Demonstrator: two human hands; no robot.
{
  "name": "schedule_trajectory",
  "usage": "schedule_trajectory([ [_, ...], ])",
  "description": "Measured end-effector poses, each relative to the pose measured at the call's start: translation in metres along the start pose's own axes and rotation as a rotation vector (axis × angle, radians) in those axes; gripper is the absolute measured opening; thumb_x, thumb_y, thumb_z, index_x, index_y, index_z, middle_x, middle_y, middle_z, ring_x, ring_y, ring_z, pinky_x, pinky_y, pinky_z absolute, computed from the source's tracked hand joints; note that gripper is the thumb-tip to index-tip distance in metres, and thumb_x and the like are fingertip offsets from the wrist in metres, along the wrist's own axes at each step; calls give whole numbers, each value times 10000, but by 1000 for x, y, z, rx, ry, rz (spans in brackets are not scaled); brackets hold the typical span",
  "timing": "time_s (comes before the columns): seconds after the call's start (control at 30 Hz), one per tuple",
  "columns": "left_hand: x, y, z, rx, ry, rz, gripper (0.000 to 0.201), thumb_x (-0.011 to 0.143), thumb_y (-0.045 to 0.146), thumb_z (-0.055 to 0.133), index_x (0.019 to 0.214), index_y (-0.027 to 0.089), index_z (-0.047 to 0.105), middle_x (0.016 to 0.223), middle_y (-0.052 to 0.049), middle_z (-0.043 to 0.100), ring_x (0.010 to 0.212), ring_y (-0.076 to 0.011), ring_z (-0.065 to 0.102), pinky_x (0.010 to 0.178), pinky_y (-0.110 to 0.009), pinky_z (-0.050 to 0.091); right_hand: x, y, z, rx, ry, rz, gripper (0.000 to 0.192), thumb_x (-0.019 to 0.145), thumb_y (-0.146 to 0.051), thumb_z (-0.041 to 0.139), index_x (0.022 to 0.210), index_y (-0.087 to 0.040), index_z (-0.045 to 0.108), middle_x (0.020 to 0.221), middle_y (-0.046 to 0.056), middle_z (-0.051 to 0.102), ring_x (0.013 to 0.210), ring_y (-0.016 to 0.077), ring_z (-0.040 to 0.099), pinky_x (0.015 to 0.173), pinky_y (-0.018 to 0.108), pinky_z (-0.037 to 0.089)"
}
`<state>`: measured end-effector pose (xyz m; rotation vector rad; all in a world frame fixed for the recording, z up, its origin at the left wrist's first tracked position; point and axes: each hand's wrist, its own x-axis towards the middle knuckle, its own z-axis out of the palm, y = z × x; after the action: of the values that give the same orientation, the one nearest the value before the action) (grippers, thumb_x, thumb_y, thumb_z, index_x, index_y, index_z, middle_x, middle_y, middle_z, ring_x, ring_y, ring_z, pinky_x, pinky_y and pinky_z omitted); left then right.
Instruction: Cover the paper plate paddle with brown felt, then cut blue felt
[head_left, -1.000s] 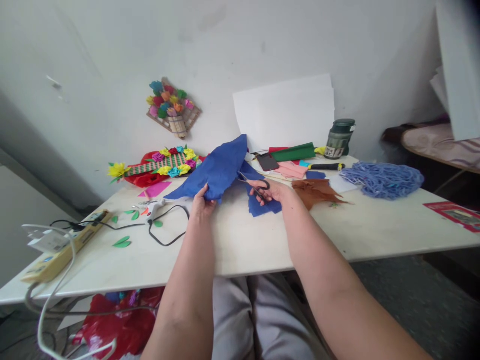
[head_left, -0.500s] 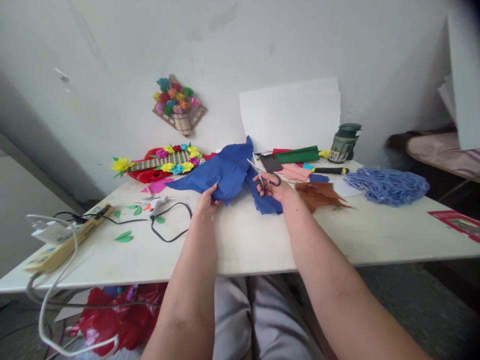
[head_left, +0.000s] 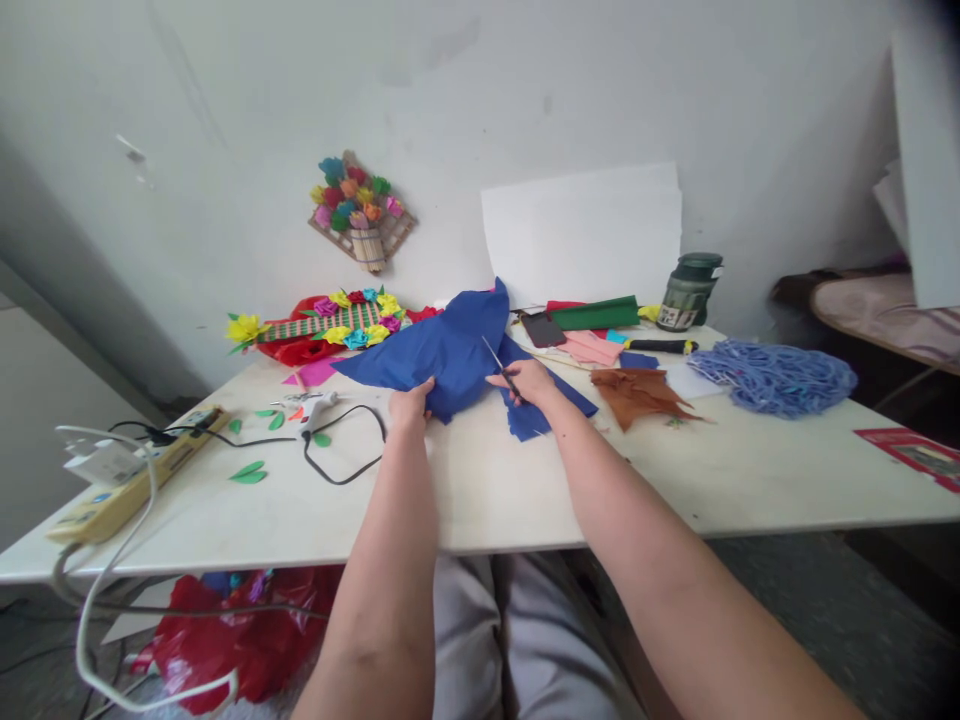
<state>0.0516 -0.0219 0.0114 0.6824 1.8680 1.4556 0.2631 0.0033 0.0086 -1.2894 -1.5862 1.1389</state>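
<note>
My left hand (head_left: 411,400) pinches the lower edge of a large blue crepe paper sheet (head_left: 457,345), thumb on top. The sheet rises to a point at the back and stretches out to the left. In my right hand (head_left: 531,381) is a pair of scissors (head_left: 493,357), its dark handles mostly covered by the fingers. The blades point up and left over the sheet's right part. Beneath my right hand lies another blue crepe paper piece (head_left: 529,422); whether it joins the large sheet is hidden.
To the left are a glue gun (head_left: 319,408) with its cord, green paper leaves (head_left: 249,473) and a power strip (head_left: 169,465). Behind lies a flower-covered craft (head_left: 322,325). Rightward are a phone (head_left: 543,329), brown paper (head_left: 637,392), a blue yarn bundle (head_left: 772,378) and a dark jar (head_left: 688,292).
My right hand has moved slightly left and down, and the scissors' blades have swung over the large blue sheet. The blue piece under that hand now lies flatter, spread to the right.
</note>
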Motion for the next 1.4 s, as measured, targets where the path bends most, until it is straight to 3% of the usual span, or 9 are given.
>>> schedule_trajectory([
  [0.17, -9, 9, -14, 414, 174, 235, 743, 520, 558, 753, 1067, 85, 581, 1009, -267, 628, 1035, -411, 571, 788, -489, 467, 1, 3, 1, -16, 35, 44, 352, 600, -468, 775, 681, -178, 592, 384, -41, 516, 312, 89, 474, 353, 190, 365],
  [0.27, -15, 12, -17, 507, 336, 336, 1026, 572, 577, 713, 1376, 81, 313, 1193, -285, 544, 1104, -422, 520, 860, -541, 418, -5, 0, -1, 138, 10, 10, 368, 633, -477, 750, 668, -164, 561, 399, -17, 529, 313, 91, 464, 342, 196, 371],
  [0.37, -19, 9, -12, 551, 428, 525, 997, 648, 528, 680, 1436, 124, 221, 1404, -247, 355, 1211, -412, 415, 907, -520, 398, -10, -3, -5, 273, -59, -25, 364, 689, -489, 698, 711, -145, 581, 440, -2, 551, 337, 91, 487, 343, 187, 369],
  [0.43, -21, 6, -4, 543, 404, 670, 754, 736, 462, 622, 1368, 125, 388, 1396, -196, 393, 1231, -360, 398, 964, -465, 371, -12, -4, -8, 310, -134, -34, 376, 709, -504, 667, 749, -136, 598, 467, 4, 566, 349, 91, 500, 338, 179, 357],
  [0.5, -23, 5, 5, 494, 308, 775, 460, 805, 394, 555, 1196, 153, 589, 1235, -136, 563, 1181, -285, 451, 977, -386, 368, -14, -4, -10, 325, -226, -45, 392, 715, -515, 647, 784, -130, 607, 493, 9, 583, 359, 90, 510, 332, 173, 340],
  [0.6, -28, 5, 17, 361, 128, 778, 289, 815, 394, 547, 984, 221, 706, 962, -77, 663, 995, -221, 554, 863, -321, 431, -16, -5, -10, 337, -350, -63, 409, 708, -513, 639, 823, -121, 613, 506, 10, 590, 368, 90, 511, 328, 171, 323],
  [0.77, -38, 5, 24, 192, -19, 898, 174, 788, 363, 594, 834, 261, 727, 841, -43, 662, 948, -215, 531, 845, -305, 407, -19, -7, -8, 341, -442, -59, 428, 694, -526, 639, 828, -120, 609, 524, 16, 599, 382, 100, 527, 330, 174, 319],
  [0.93, -42, 5, 24, 77, -120, 864, 84, 748, 333, 649, 727, 279, 710, 826, -48, 640, 1014, -246, 487, 897, -332, 370, -17, -7, -4, 290, -479, -29, 450, 687, -562, 629, 808, -130, 597, 503, 11, 588, 358, 98, 519, 293, 166, 235],
  [1.4, -35, 1, 28, 182, -90, 934, 127, 765, 347, 624, 702, 275, 707, 827, -49, 637, 960, -241, 488, 833, -323, 379, -15, -5, -1, 247, -525, -74, 441, 699, -545, 646, 818, -123, 589, 524, 17, 597, 378, 95, 534, 284, 156, 200],
])
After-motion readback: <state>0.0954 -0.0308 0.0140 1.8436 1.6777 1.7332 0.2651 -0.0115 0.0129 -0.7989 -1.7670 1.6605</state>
